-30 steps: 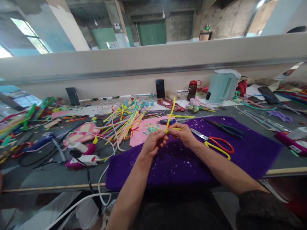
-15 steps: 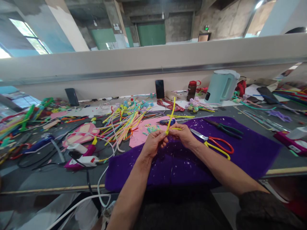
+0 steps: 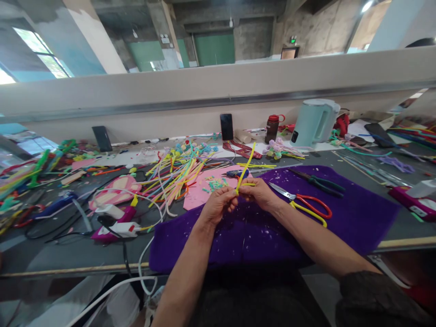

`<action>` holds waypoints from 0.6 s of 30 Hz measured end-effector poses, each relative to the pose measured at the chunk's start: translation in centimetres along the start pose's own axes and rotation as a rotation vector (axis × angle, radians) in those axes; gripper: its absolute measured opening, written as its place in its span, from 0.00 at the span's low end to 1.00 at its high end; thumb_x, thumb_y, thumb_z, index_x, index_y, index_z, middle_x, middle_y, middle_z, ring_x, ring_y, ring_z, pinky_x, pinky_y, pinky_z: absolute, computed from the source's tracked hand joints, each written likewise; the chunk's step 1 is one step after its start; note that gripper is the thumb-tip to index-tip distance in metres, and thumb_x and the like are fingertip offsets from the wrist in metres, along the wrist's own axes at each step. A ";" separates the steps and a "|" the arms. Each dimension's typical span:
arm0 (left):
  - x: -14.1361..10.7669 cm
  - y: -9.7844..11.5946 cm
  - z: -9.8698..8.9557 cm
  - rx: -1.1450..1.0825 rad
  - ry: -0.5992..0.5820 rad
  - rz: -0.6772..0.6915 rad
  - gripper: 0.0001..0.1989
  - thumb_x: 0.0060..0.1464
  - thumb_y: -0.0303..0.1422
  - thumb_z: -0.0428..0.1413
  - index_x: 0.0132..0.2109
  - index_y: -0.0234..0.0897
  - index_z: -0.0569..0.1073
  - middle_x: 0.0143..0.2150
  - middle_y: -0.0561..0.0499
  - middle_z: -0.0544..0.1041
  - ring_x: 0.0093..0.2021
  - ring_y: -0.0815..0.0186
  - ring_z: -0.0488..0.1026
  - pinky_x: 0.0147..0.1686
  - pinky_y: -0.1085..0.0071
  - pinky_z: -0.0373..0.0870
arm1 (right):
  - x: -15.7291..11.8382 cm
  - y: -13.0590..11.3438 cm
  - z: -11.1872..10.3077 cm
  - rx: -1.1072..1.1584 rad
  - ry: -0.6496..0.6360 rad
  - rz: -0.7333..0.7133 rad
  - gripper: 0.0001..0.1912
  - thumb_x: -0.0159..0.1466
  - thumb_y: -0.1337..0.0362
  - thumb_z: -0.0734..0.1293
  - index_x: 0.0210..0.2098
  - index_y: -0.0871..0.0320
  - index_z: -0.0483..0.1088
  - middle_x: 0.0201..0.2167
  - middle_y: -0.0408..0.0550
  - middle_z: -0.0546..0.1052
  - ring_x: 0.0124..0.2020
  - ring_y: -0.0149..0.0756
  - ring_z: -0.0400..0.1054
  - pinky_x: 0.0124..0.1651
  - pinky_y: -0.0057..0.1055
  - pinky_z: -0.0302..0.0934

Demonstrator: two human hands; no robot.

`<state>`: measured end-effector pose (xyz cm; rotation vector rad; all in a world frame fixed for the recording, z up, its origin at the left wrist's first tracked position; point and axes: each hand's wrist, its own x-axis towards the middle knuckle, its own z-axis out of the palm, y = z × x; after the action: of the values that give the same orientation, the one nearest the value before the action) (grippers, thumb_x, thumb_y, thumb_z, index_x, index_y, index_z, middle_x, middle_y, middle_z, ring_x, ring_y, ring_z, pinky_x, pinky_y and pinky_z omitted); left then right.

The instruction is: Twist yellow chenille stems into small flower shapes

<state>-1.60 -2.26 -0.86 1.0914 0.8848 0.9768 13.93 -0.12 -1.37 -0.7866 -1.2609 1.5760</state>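
A yellow pipe cleaner point(image 3: 247, 166) is pinched between my two hands, one length of it rising up and leaning right. My left hand point(image 3: 220, 203) is closed, thumb and finger on its lower end. Touching it from the other side, my right hand point(image 3: 257, 193) is closed on the same yellow strand, and a short piece sticks out over its fingers. Both hands are above a purple cloth point(image 3: 272, 240). Right of my right hand lie scissors point(image 3: 299, 202) with one red and one yellow handle, and dark-handled pliers point(image 3: 320, 181).
A pink sheet point(image 3: 194, 197) with small cut bits and a blue-handled tool point(image 3: 236, 173) lies behind my hands. Coloured pipe cleaners point(image 3: 173, 177) pile up to the left, near a power strip point(image 3: 116, 225) with cables. Farther back stand a phone point(image 3: 226, 126), a bottle point(image 3: 272, 129) and a kettle point(image 3: 315, 123).
The upright length of the yellow pipe cleaner has tilted farther right, and the short piece over my right hand shows less. My hands have hardly moved.
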 end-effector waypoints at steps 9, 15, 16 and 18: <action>0.1 -0.2 0.1 0.038 0.111 0.088 0.13 0.43 0.40 0.58 0.29 0.34 0.69 0.19 0.56 0.70 0.16 0.78 0.62 0.17 0.80 0.57 | 0.2 0.2 0.0 0.101 0.041 0.009 0.14 0.44 0.60 0.72 0.29 0.59 0.70 0.18 0.39 0.70 0.14 0.22 0.57 0.16 0.21 0.42; 0.1 -0.2 0.1 0.016 0.148 0.134 0.13 0.43 0.41 0.58 0.29 0.34 0.69 0.19 0.57 0.69 0.16 0.78 0.62 0.16 0.81 0.55 | 0.5 0.6 0.2 0.217 0.057 0.060 0.16 0.44 0.61 0.72 0.32 0.60 0.71 0.21 0.41 0.71 0.14 0.20 0.54 0.16 0.21 0.40; 0.1 -0.2 0.1 0.021 0.134 0.130 0.13 0.43 0.41 0.58 0.29 0.34 0.69 0.19 0.57 0.69 0.16 0.78 0.62 0.16 0.81 0.55 | 0.4 0.6 0.3 0.210 0.047 0.062 0.16 0.44 0.61 0.72 0.32 0.60 0.71 0.20 0.40 0.70 0.14 0.19 0.53 0.16 0.21 0.39; 0.1 -0.3 0.2 0.038 0.099 0.113 0.13 0.44 0.41 0.58 0.28 0.34 0.69 0.19 0.57 0.69 0.15 0.78 0.62 0.16 0.80 0.56 | 0.3 0.6 0.3 0.173 0.013 0.037 0.15 0.44 0.62 0.72 0.30 0.60 0.72 0.16 0.37 0.67 0.13 0.19 0.50 0.15 0.21 0.37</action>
<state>-1.29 -2.30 -1.12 1.1430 0.9330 1.1193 13.35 0.06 -1.86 -0.7120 -1.0893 1.6826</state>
